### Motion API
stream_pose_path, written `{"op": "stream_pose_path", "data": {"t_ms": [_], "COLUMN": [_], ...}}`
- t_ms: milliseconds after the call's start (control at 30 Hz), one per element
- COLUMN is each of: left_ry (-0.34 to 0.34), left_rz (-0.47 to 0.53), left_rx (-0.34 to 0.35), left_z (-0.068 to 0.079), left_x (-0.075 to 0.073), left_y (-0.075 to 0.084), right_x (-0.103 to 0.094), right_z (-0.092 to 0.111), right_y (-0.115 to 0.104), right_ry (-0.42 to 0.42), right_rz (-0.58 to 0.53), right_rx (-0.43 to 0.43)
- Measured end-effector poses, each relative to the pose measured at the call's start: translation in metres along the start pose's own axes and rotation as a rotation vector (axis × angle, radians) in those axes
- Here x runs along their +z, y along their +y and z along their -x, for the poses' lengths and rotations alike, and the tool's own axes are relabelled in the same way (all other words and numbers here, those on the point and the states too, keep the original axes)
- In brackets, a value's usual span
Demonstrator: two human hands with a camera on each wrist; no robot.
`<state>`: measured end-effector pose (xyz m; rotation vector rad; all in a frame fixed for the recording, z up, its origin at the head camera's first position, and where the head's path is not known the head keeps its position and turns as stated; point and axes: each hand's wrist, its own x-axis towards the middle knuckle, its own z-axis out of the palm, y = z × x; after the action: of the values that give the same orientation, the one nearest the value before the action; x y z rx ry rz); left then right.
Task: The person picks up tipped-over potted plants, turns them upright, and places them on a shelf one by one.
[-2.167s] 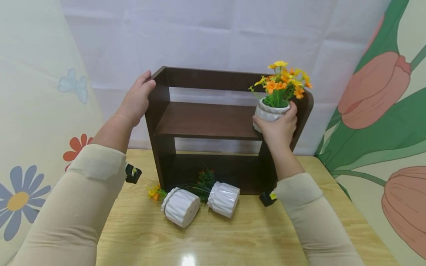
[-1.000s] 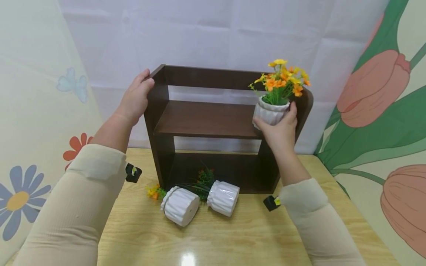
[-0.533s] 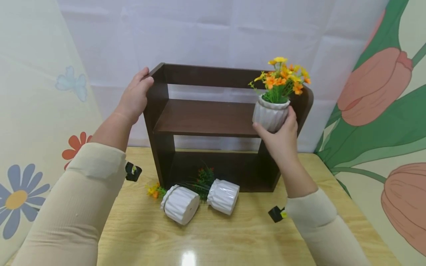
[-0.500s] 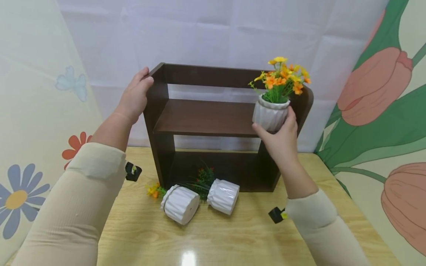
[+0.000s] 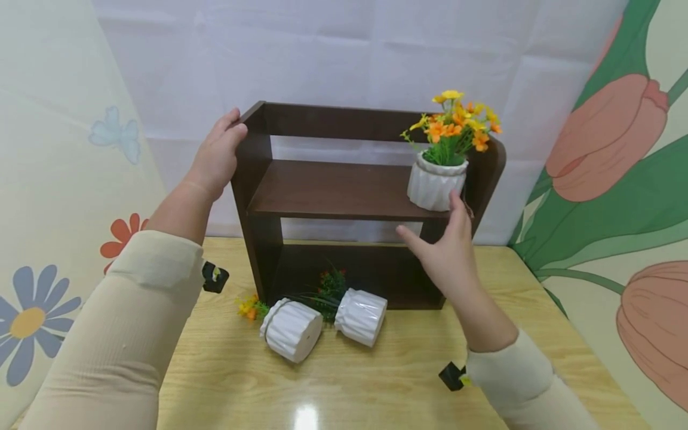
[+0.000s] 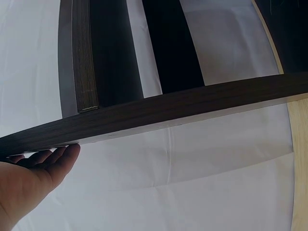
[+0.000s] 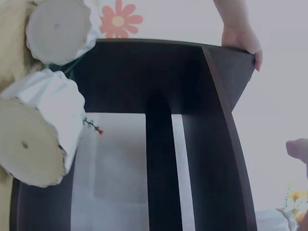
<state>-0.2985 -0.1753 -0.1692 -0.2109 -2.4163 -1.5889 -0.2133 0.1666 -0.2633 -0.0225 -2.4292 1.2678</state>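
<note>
My left hand (image 5: 215, 156) rests against the outer left side of a dark brown wooden shelf (image 5: 333, 191). In the left wrist view the fingers (image 6: 65, 161) of that hand lie along the panel's outer face. A white ribbed flowerpot (image 5: 434, 181) with yellow and orange artificial flowers (image 5: 457, 126) stands upright at the right end of the upper board. My right hand (image 5: 448, 257) is just below and in front of this pot, thumb and fingers spread, holding nothing. At the right edge of the right wrist view, a thumb (image 7: 297, 149) shows near the potted flowers.
Two more white flowerpots (image 5: 292, 330) lie tipped on the wooden table (image 5: 344, 388) before the shelf. Red-dotted greenery (image 5: 331, 286) and yellow-orange flowers (image 5: 251, 308) poke out behind them. White cloth (image 5: 333, 54) hangs behind; flower-printed panels (image 5: 607, 137) flank the table.
My right hand has let go of the flowerpot and drawn back down toward me, fingers spreading. The pot stays on the upper board. My left hand keeps its place on the shelf's side.
</note>
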Motion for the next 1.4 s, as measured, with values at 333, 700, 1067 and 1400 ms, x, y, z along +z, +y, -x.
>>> {"op": "stream_pose_path", "data": {"t_ms": [333,700,1067,1400], "left_ry": [0.007,0.0,0.008,-0.002], "left_rz": [-0.005,0.012,0.028,0.02], "left_rx": [0.009,-0.002,-0.002,0.017], "left_z": [-0.001,-0.001,-0.001,-0.001], "left_x": [0.0,0.001,0.0,-0.001], "left_y": [-0.001,-0.002,-0.002,-0.001], "right_x": [0.012,0.03,0.06,0.087], "right_z": [0.021,0.041,0.045,0.044], "right_y": [0.011,0.027,0.046,0.061], "right_ry": [-0.079,-0.204,-0.306,-0.45], "right_rz": [-0.022,0.049,0.164,0.292], "right_rx": [-0.013,-0.026,-0.146,-0.23]}}
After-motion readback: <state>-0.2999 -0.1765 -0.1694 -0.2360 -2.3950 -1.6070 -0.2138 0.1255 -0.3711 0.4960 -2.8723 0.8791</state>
